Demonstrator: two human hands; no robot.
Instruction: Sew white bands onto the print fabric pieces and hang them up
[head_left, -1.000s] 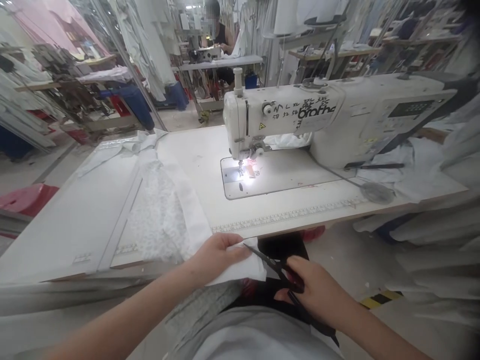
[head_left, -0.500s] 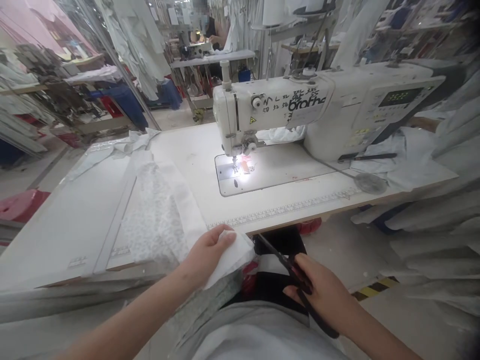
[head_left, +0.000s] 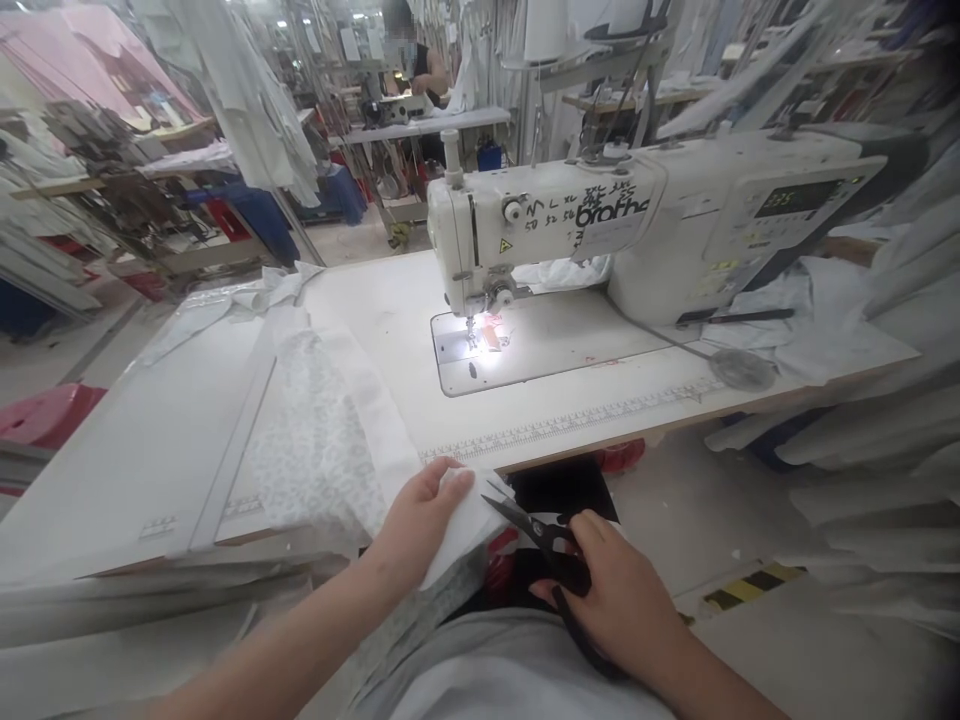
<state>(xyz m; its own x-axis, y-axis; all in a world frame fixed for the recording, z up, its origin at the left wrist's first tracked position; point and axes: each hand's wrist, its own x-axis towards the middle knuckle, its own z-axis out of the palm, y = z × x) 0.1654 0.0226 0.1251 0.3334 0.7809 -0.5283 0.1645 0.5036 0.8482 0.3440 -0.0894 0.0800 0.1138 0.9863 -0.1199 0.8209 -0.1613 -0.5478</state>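
Observation:
My left hand (head_left: pixel 424 515) pinches the edge of a white fabric piece (head_left: pixel 469 525) at the table's front edge. Its patterned part (head_left: pixel 319 430) lies back over the tabletop, with a plain white band (head_left: pixel 379 420) along one side. Black-handled scissors (head_left: pixel 551 545) are in my right hand (head_left: pixel 615 590), fingers through the handles. Their blades are parted and lie at the fabric's right end, just right of my left fingers. Whether the blades are cutting into the cloth I cannot tell.
A white sewing machine (head_left: pixel 547 220) stands on the table (head_left: pixel 360 300), its lamp lit over the needle plate. A printed ruler (head_left: pixel 570 425) runs along the front edge. Crumpled white cloth (head_left: pixel 810 310) lies at the right. A co-worker (head_left: pixel 427 70) sits at another machine behind.
My right hand has brought the scissors left and turned them; their blades, closed before and pointing up at the table edge, are now parted at the fabric's end. My left hand keeps its hold.

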